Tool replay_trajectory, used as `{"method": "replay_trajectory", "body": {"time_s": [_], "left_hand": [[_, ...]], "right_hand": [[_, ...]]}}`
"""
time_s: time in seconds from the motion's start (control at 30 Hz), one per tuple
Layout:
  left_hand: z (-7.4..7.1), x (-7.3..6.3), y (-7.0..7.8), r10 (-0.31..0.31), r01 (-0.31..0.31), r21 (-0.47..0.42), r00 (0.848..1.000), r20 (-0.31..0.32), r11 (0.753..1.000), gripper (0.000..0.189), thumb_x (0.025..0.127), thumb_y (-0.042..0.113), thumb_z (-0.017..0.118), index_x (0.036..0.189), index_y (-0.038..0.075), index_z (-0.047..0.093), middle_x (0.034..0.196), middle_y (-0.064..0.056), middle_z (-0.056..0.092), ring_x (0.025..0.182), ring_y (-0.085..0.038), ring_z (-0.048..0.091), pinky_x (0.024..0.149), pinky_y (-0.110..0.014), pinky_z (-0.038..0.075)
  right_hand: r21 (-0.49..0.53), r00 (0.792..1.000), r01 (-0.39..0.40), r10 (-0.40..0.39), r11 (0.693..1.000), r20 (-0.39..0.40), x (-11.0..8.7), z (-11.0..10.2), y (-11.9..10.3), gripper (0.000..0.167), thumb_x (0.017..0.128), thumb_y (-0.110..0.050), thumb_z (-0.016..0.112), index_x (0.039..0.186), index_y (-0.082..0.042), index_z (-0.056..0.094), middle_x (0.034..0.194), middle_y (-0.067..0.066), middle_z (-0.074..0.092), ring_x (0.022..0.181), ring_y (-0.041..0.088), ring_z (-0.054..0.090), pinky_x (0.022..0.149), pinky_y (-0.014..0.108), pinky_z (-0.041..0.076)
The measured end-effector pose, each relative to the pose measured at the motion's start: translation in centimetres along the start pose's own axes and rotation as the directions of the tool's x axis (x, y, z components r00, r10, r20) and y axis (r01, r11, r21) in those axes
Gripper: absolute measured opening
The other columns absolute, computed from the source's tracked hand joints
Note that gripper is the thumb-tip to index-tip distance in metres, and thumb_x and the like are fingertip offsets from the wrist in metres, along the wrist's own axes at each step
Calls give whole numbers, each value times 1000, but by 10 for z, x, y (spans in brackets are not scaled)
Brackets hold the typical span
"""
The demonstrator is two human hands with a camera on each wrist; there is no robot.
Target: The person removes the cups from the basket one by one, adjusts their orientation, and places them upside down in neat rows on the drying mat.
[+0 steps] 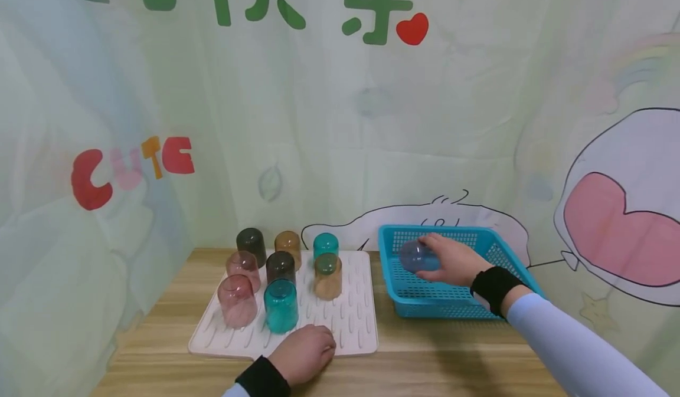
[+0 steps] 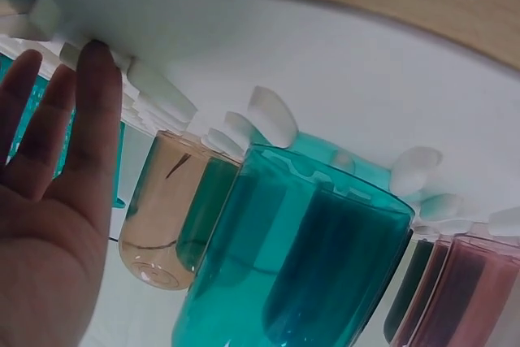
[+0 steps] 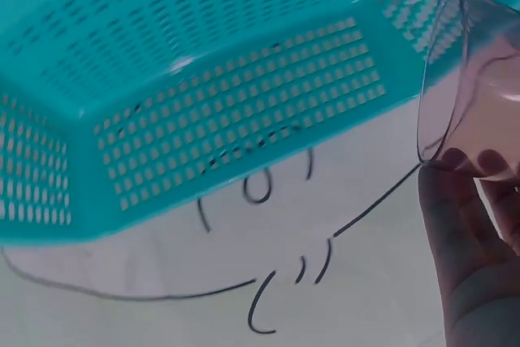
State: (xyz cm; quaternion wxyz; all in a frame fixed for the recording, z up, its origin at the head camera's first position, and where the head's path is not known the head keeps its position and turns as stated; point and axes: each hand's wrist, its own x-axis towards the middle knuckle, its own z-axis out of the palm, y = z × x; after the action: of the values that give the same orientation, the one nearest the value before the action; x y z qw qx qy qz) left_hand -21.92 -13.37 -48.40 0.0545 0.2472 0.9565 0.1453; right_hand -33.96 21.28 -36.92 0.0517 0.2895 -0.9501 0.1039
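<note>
Risk: the clear cup (image 1: 418, 256), held on its side over the blue basket (image 1: 480, 238), looks smooth and could slip from a light grasp; carried across, it might knock the upturned cups (image 1: 280, 305) standing close together on the white mat (image 1: 353, 326).

Right hand (image 1: 451, 260): fingers curled round the clear cup, above the basket floor.

Left hand (image 1: 304, 353): holds nothing; fingers (image 2: 93, 111) fairly straight, resting at the mat's near edge on the counter (image 1: 425, 356), just beside the teal cup.

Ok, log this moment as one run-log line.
right hand: holds bluish cup over blue basket | left hand: rests on white mat edge | mat: eight upturned cups
</note>
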Motion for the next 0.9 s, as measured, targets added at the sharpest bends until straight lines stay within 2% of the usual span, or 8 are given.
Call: {"method": "replay_trajectory", "body": {"time_s": [0.2, 0.33, 0.43, 0.57, 0.63, 0.7, 0.77, 0.9], "left_hand": [[-3, 0, 4, -80, 79, -54, 996, -29, 995, 21, 99, 29, 66, 113, 16, 72, 111, 2, 72, 107, -17, 67, 97, -44, 56], [-9, 0, 11, -139, 116, -201, 984, -108, 973, 39, 100, 36, 64, 132, 13, 61, 130, -6, 66, 119, -24, 64, 101, -49, 54], [-16, 1, 16, -172, 100, -380, 972, -161, 919, 56, 101, 46, 59, 144, 11, 48, 142, -11, 57, 124, -30, 60, 102, -51, 53], [-28, 4, 24, -190, 18, -600, 956, -225, 800, 66, 102, 51, 55, 151, 11, 36, 151, -15, 47, 130, -36, 55, 103, -51, 53], [-35, 5, 28, -198, -23, -668, 947, -253, 744, 66, 103, 49, 54, 153, 11, 33, 153, -16, 43, 133, -36, 53, 106, -51, 51], [-41, 6, 34, -213, -42, -713, 941, -264, 700, 67, 103, 49, 53, 155, 15, 29, 155, -15, 40, 136, -37, 51, 108, -52, 50], [-47, 6, 40, -221, -51, -740, 938, -265, 670, 67, 103, 50, 53, 156, 18, 27, 156, -15, 39, 138, -38, 49, 108, -54, 49], [-55, 5, 48, -218, -55, -764, 943, -250, 643, 66, 103, 51, 52, 156, 22, 25, 156, -14, 37, 141, -42, 45, 104, -59, 51]], "right_hand": [[259, 997, -66, 76, 964, -28, -8, 0, -26, 74, 86, -53, 77, 142, -14, 49, 131, 7, 62, 115, 26, 61, 94, 46, 59], [346, 997, -42, 62, 937, -46, -10, 2, -44, 68, 87, -50, 78, 139, -15, 50, 125, 4, 63, 110, 23, 60, 92, 40, 59], [396, 997, -33, 55, 917, -45, -12, 4, -59, 64, 87, -48, 78, 136, -17, 52, 120, 1, 63, 105, 20, 58, 87, 34, 58], [443, 998, -31, 50, 896, -32, -12, 9, -78, 55, 86, -46, 79, 128, -19, 55, 113, 0, 62, 101, 18, 56, 81, 28, 56], [456, 999, -35, 50, 889, -21, -12, 13, -86, 55, 86, -47, 79, 127, -19, 55, 111, 0, 61, 99, 18, 56, 80, 28, 56], [464, 999, -43, 51, 885, -6, -12, 17, -94, 54, 86, -48, 79, 125, -20, 55, 110, 1, 62, 98, 18, 56, 80, 27, 55], [478, 999, -53, 52, 877, 15, -13, 22, -102, 59, 85, -51, 79, 128, -20, 55, 112, 2, 62, 99, 17, 56, 81, 28, 56], [487, 999, -32, 17, 873, 36, -14, 32, -117, 63, 85, -53, 78, 131, -18, 54, 115, 2, 62, 102, 18, 57, 83, 30, 57]]}}
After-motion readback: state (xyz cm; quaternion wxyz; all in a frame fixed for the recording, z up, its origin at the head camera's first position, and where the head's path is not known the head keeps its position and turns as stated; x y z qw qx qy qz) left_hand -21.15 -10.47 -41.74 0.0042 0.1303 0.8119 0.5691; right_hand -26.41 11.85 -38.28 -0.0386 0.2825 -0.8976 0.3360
